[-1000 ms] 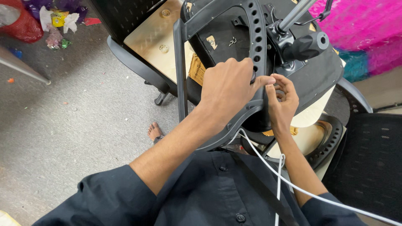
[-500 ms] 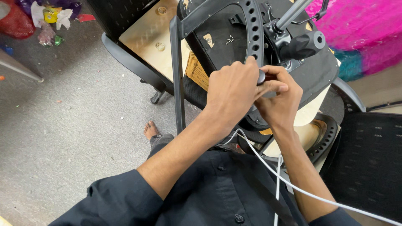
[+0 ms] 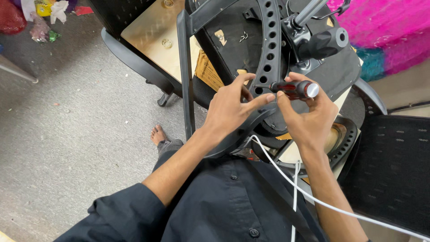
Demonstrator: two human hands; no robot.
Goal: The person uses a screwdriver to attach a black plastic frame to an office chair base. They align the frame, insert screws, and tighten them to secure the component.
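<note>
the right hand [image 3: 309, 118] is closed around a screwdriver [image 3: 294, 89] with a red and black handle, held just in front of the black plastic chair frame [image 3: 268, 54] with the row of holes. the left hand [image 3: 233, 110] is not closed on anything: its fingers are spread out, they rest on the frame, and one fingertip touches the screwdriver handle. the two hands are close together. a white cable [image 3: 322, 201] runs under the arms. a bare foot [image 3: 157, 134] is on the grey floor [image 3: 67, 134].

yellow label [image 3: 207, 71] on chair underside, colourful wrappers [image 3: 42, 9] top left
</note>
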